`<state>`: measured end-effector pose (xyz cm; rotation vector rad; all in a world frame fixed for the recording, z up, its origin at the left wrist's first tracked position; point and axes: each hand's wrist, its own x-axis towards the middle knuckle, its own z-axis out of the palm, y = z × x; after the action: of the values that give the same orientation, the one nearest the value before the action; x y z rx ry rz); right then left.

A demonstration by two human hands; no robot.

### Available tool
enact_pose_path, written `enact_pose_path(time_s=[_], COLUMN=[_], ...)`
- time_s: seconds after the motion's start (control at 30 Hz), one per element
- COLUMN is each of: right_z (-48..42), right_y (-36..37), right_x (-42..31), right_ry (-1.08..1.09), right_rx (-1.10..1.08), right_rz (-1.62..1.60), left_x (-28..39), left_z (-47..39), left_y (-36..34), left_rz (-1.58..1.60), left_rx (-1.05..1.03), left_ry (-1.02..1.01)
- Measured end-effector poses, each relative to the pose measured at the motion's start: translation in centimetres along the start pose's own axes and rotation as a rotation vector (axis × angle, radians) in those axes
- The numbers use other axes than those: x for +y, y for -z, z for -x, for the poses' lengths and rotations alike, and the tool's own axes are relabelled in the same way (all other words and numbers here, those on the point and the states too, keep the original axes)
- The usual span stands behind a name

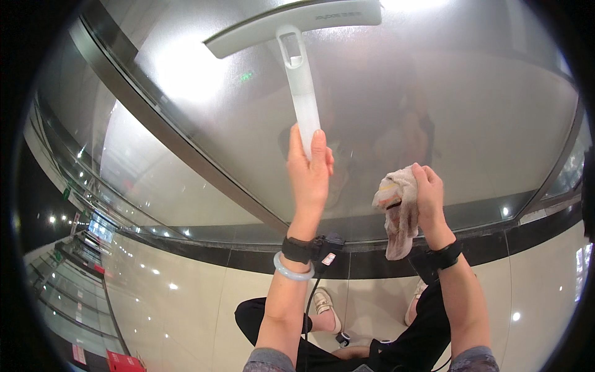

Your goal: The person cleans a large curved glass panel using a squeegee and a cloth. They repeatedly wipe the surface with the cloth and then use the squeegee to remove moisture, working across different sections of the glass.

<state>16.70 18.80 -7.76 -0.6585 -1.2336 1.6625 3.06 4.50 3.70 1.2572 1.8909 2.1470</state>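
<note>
A white squeegee (pixel 304 100) is held by its handle in my left hand (pixel 309 172), thumb along one side. Its wide, slightly curved head (pixel 297 25) lies up against a reflective panel (pixel 372 121) at the top of the view and bears some writing. Bunched in my right hand (pixel 430 195) is a damp-looking, stained cloth (pixel 397 204), light pinkish with yellow and orange stripes. The cloth's lower end hangs down in front of the panel's bottom edge. Both wrists wear black straps, and a pale bangle (pixel 294 269) circles the left one.
A metal frame post (pixel 186 153) runs diagonally left of the panel. Dark tiles (pixel 372 260) border the panel's base, with glossy beige floor tiles (pixel 186 297) before them. A black cable (pixel 309 297) hangs from the left wrist device. A red box (pixel 124 362) stands at lower left.
</note>
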Motion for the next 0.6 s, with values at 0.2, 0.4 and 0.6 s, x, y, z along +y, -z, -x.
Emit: enact_pose_path(time_s=[0.2, 0.4, 0.6], right_z=[-0.2, 0.4, -0.3], right_y=[0.2, -0.4, 0.0], right_x=[0.4, -0.2, 0.1], right_ry=[0.048, -0.007, 0.009], right_rx=[0.014, 0.018, 0.033], right_rz=[0.016, 0.028, -0.001], left_x=[-8.9, -8.2, 2.7], left_z=[9.0, 11.3, -1.9], left_y=[-2.2, -2.9, -2.6], left_rz=[0.026, 0.132, 0.193], left_rx=[-0.100, -0.043, -0.030], left_ry=[0.179, 0.198, -0.024])
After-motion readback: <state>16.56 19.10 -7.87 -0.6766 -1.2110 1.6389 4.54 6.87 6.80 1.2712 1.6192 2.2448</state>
